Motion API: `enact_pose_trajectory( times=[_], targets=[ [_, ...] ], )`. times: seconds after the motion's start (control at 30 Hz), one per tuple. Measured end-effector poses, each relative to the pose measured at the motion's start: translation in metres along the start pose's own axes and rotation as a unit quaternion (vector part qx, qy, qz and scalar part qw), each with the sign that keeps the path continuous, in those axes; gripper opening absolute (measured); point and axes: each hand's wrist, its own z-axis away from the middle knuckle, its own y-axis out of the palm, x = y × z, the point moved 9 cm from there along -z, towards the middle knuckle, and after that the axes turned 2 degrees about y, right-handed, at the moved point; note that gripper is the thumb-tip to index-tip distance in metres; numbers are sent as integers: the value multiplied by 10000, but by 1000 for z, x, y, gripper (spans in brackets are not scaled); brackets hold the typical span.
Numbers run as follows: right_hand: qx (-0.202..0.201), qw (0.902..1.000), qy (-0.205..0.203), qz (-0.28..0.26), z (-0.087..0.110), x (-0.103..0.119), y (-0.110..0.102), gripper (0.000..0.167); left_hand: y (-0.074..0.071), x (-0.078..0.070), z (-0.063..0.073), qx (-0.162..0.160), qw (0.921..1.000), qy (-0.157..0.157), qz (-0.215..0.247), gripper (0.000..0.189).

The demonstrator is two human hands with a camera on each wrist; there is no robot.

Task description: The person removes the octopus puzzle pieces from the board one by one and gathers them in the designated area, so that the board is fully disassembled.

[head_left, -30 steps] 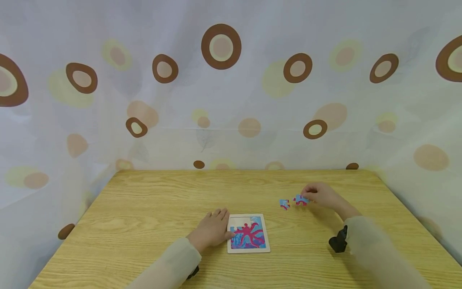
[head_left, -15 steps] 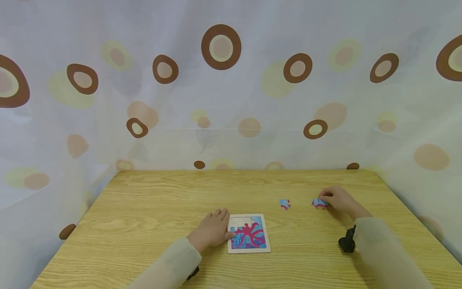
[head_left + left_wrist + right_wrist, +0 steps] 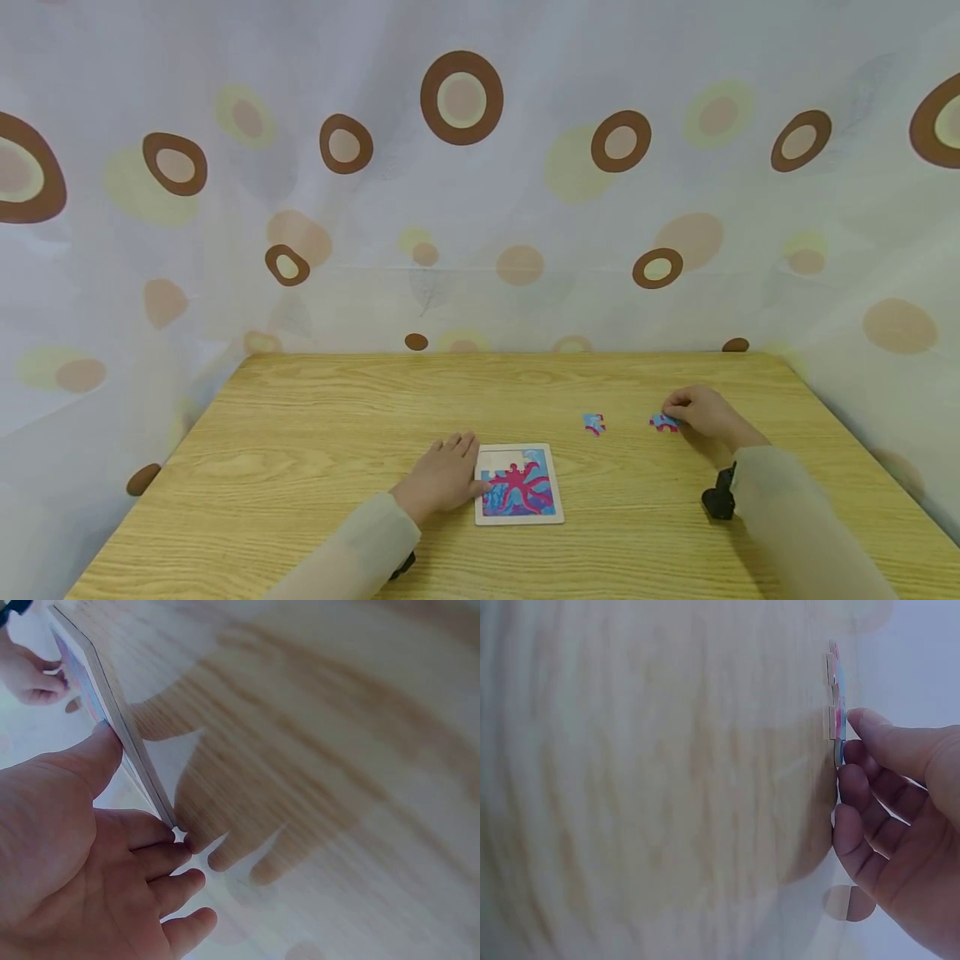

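A square framed jigsaw puzzle (image 3: 519,522) with a pink octopus picture lies on the wooden table, a pale bare patch at its upper left. My left hand (image 3: 444,477) rests at its left side, fingers stretched out and thumb over the frame. In the left wrist view, the thumb touches the edge of the puzzle's frame (image 3: 112,712). Farther right, my right hand (image 3: 703,412) pinches a blue and pink puzzle piece (image 3: 663,423), close over the table. The right wrist view shows thumb and fingertips at the end of the puzzle piece (image 3: 841,724), the other fingers curled.
A second puzzle piece (image 3: 594,424) lies on the table between the framed puzzle and my right hand. The wooden table (image 3: 337,400) ends at a white curtain (image 3: 465,208) with brown and beige circles, which also hangs along both sides.
My right hand has moved right with its puzzle piece, widening the gap to the other piece, and has since stayed nearly still. The left hand and the framed puzzle have not moved.
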Motion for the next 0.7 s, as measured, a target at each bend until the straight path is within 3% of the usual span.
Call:
enact_pose_trajectory(
  times=[0.13, 0.27, 0.47, 0.7],
  targets=[
    [31, 9997, -197, -126, -1, 0, -1, 23, 0, 0, 0, 0, 10000, -14, -12, 68],
    [5, 9999, 67, -151, -1, 7, -3, 22, 0, 0, 0, -9, 10000, 12, -46, 68],
    [-323, 9982, -410, 311, -3, 52, -3, 22, 0, 0, 2, 7, 10000, 21, -5, 68],
    [24, 9951, -984, 40, -11, 104, 27, 19, -2, -1, 2, -7, 10000, 22, 8, 67]
  ],
)
